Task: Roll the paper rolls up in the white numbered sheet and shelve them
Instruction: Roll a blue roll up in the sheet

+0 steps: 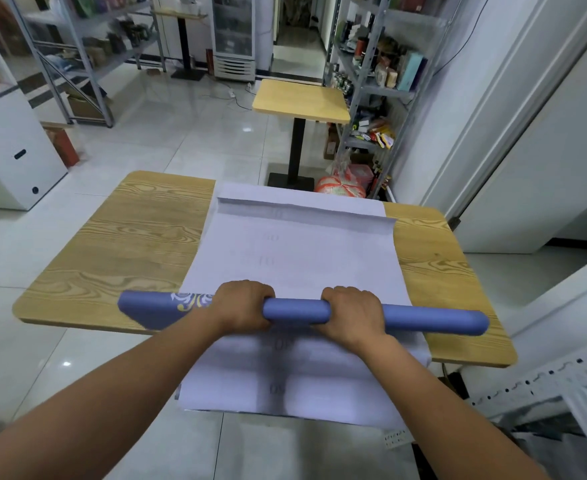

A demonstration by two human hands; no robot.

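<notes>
A blue paper roll point(434, 320) lies crosswise on the white numbered sheet point(295, 251), near the front edge of the wooden table point(136, 237). Its left end is partly unrolled and shows a white and gold pattern. My left hand point(242, 304) and my right hand point(352, 313) both grip the roll near its middle, side by side. The sheet runs from the table's far edge, where it is creased, across the table and hangs over the near edge towards me. Faint numbers show down its middle.
A second small wooden table point(300, 100) stands behind. Metal shelves point(371, 81) with goods stand at the right, more shelves point(77, 46) at the back left. A white cabinet point(8, 150) is at the left. A metal shelf rail point(544, 375) sits close on my right.
</notes>
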